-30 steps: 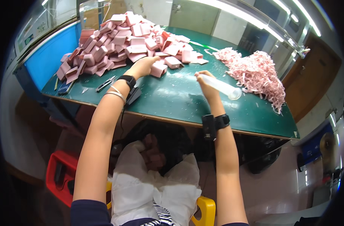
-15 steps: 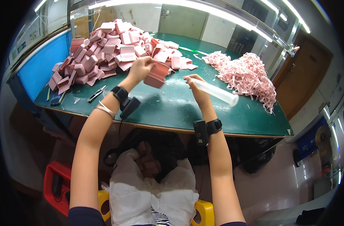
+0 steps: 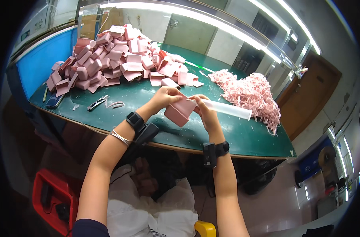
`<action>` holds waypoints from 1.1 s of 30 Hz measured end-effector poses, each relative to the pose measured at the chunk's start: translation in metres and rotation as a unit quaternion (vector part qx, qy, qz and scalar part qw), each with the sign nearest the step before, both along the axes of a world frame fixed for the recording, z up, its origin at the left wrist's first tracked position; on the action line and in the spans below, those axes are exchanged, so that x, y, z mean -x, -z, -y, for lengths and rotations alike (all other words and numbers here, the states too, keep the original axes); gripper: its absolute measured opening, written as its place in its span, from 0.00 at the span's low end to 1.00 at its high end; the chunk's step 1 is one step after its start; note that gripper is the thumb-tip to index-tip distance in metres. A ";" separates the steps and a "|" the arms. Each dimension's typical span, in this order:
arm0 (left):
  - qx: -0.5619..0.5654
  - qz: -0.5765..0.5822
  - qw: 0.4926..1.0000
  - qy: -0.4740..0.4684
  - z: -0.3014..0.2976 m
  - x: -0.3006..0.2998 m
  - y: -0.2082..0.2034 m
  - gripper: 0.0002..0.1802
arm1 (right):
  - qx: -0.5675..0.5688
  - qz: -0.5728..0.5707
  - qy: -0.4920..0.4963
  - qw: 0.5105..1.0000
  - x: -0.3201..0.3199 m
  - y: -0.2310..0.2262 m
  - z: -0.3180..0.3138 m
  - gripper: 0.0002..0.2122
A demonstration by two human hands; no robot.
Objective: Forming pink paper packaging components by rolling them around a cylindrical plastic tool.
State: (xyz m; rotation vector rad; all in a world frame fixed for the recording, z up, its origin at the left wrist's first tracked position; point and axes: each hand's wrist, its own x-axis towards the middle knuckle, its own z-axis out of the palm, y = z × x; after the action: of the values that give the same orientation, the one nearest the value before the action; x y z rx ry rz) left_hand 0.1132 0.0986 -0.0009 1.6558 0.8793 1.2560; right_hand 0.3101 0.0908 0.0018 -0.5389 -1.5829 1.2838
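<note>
Head view: plain pink case (image 3: 178,113) between hands (image 3: 163,98).

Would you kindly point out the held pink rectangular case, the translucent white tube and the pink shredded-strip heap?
Held pink rectangular case (image 3: 179,111): head view, broad face.
Translucent white tube (image 3: 227,108): head view, middle of barrel.
Pink shredded-strip heap (image 3: 247,93): head view, central strips.

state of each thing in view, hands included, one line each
left hand: closed on the pink box
right hand: closed on the translucent tube
pink box: held above the table
translucent tube: held tilted
pink box pile: loosely heaped
pink strips: tangled in a heap
overhead lamp: lit
brown door: looks shut
</note>
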 end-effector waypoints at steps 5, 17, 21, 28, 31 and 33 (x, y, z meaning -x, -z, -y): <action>-0.046 -0.006 0.999 -0.001 -0.002 -0.002 0.002 0.08 | 0.024 -0.007 0.016 1.000 0.000 -0.004 0.004 0.11; -0.156 -0.025 0.987 -0.017 0.004 -0.011 0.006 0.07 | -0.150 0.139 0.130 0.970 0.010 0.002 0.001 0.06; -0.155 -0.003 0.988 -0.019 0.002 -0.013 0.009 0.07 | -0.145 0.145 0.143 0.968 0.012 0.002 0.001 0.06; -0.069 -0.054 0.985 -0.152 -0.002 0.001 0.000 0.07 | -0.163 -0.011 0.080 0.983 0.008 -0.006 0.008 0.10; -0.028 0.017 0.988 -0.151 -0.004 0.007 0.000 0.07 | -0.151 -0.050 0.043 0.986 0.006 -0.011 0.012 0.12; -0.108 0.006 0.982 -0.155 -0.007 0.005 0.006 0.06 | -0.120 0.060 0.017 0.991 0.012 -0.011 0.018 0.12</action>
State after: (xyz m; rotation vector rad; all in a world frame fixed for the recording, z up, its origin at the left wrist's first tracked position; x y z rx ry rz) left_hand 0.1084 0.1053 -0.0071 1.7213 1.0544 1.6203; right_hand 0.2984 0.0733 0.0128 -0.4961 -1.7907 1.0329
